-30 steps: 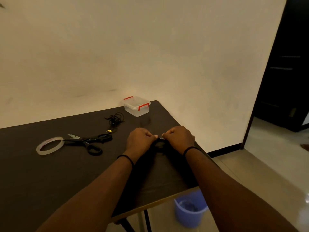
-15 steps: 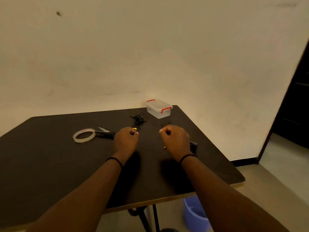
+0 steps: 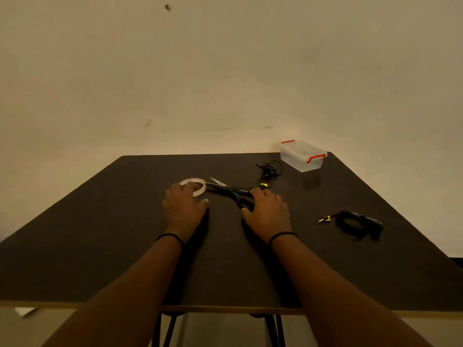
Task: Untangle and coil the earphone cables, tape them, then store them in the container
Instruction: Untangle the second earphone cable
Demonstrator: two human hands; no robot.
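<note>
Two earphone cables lie on the counter [image 3: 100, 246]: one coil [image 3: 355, 222] at about three o'clock from the hands, well apart from them, with its plug end pointing toward nine o'clock; one tangle [image 3: 270, 169] at one o'clock, just beside the box [image 3: 302, 156], whose lid looks clipped on.

Left hand [image 3: 184, 209] rests on the near rim of the tape [image 3: 194, 186] at its twelve o'clock, fingers lying fairly flat over the ring; whether they have curled round it I cannot tell. Right hand [image 3: 268, 214] lies over the handle loops of the scissors [image 3: 233, 190], fingers bent down onto them, the blades pointing to ten o'clock toward the tape; a firm hold is not plain.

Both cables look light, thin and limp, so I judge the coil will spring loose unless pinched across all its loops at once, best at the side away from the plug. Tape will be light but sticky and thin, its free end hard to find; pinch the ring by its rim. Scissors are stiff and heavier; take them by the loops.
</note>
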